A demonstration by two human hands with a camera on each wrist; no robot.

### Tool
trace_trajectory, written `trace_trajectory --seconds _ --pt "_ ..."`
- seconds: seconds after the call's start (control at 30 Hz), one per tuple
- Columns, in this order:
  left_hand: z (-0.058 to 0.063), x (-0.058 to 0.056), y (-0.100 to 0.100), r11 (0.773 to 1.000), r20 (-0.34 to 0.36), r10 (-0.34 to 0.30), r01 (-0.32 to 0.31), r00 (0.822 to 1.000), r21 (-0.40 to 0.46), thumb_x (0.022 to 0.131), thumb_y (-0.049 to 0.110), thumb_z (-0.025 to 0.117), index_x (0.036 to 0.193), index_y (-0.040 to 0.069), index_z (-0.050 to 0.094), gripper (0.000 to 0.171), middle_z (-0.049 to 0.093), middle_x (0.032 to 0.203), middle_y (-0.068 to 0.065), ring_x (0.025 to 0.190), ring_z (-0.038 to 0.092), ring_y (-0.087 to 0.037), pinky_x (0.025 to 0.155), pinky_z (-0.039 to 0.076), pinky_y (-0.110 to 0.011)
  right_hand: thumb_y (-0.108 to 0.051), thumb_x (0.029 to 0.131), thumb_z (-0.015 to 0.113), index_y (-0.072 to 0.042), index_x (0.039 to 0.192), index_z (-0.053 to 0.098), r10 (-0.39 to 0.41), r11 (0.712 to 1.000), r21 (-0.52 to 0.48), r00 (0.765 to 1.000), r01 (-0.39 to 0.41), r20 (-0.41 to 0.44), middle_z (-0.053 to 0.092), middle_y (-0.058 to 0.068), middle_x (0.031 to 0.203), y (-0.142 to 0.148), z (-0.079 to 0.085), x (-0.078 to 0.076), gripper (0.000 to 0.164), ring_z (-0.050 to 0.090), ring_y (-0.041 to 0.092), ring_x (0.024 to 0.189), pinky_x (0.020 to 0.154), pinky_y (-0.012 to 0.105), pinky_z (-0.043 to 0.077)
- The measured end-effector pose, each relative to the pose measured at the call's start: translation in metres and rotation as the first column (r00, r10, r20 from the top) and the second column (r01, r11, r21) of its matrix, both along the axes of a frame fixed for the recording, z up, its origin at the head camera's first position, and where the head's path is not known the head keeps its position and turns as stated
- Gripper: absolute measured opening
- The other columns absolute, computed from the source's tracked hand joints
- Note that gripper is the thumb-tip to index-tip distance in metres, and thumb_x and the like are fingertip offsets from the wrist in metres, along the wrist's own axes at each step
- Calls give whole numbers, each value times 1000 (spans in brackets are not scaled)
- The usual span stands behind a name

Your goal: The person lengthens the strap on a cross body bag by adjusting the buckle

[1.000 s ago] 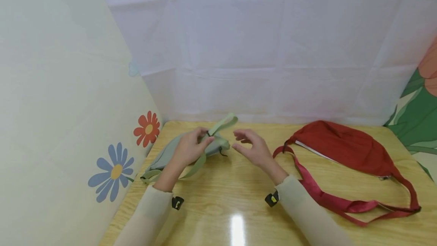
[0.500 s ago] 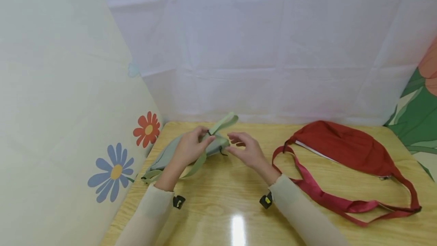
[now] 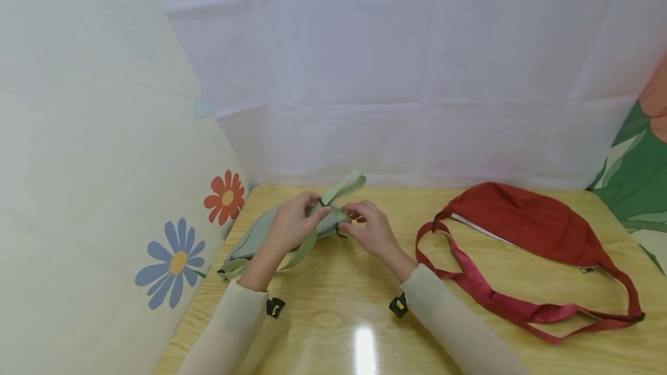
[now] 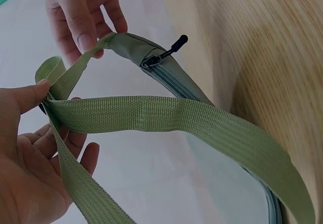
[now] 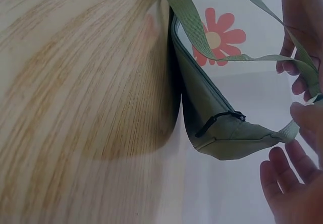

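A grey-green waist bag [image 3: 255, 236] lies at the table's back left, its light green strap [image 4: 151, 114] looping up and forward. My left hand [image 3: 292, 224] pinches this strap by its dark slider, in the left wrist view between thumb and fingers. At the bag's right end, my right hand [image 3: 372, 227] has its thumb and fingers around the short piece where strap meets bag, seen also in the right wrist view. A black zipper pull [image 5: 219, 120] hangs beside that end. The right hand's [image 5: 298, 183] lower fingers are spread and loose.
A red waist bag [image 3: 521, 224] lies at the right of the wooden table [image 3: 323, 317], its red strap [image 3: 490, 294] looped toward the front. A white cloth [image 3: 354, 74] backs the table. A flower-printed cloth [image 3: 104, 132] borders the left side.
My right hand has moved left from a spot apart from the green bag to its right end, fingers closing in on the strap. My left hand has stayed almost still.
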State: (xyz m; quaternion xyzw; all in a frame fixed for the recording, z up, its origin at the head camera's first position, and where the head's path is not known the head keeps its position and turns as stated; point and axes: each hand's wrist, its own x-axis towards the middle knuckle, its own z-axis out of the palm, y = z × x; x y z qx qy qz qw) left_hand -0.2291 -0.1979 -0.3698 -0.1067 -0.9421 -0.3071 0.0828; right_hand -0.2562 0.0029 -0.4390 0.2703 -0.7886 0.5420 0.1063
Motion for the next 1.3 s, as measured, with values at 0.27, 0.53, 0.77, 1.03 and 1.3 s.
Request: trace_trajectory --seconds 0.27,0.53,0.77,1.03,1.3 --pt "2 1 -1 1000 10 11 -11 1000 4 99 39 67 127 3 62 46 72 115 -14 107 68 -33 90 55 -52 -12 90 79 -6 119 71 -12 998 63 1000 13 -18 65 10 107 -4 2 2 31 65 26 98 86 42 58" --pt "7 3 -4 999 -7 31 -31 999 28 99 39 66 126 3 63 45 73 114 -15 98 68 -30 79 55 -47 -8 91 76 -4 115 70 -18 998 58 999 20 -27 66 10 109 -4 1 4 25 66 26 101 87 44 57" --pt "11 2 -8 1000 -12 20 -20 1000 8 99 38 66 126 3 62 44 73 111 -15 95 69 -29 78 56 -46 -9 90 77 -6 114 71 -19 998 58 1000 19 -4 67 9 107 0 -3 4 24 65 24 99 87 47 56" --pt "15 2 -10 1000 -5 26 -26 1000 3 99 40 66 125 4 63 44 74 108 -13 88 67 -26 74 54 -42 -9 90 77 -8 112 71 -21 995 96 998 15 65 67 7 107 10 -7 0 22 65 24 98 90 46 55" --pt "18 1 -14 999 -22 31 -31 999 9 98 36 68 124 3 63 41 74 103 -12 87 68 -25 74 56 -41 -9 91 77 -8 112 72 -24 990 144 996 12 86 69 7 108 19 -10 -7 22 66 24 99 91 43 56"
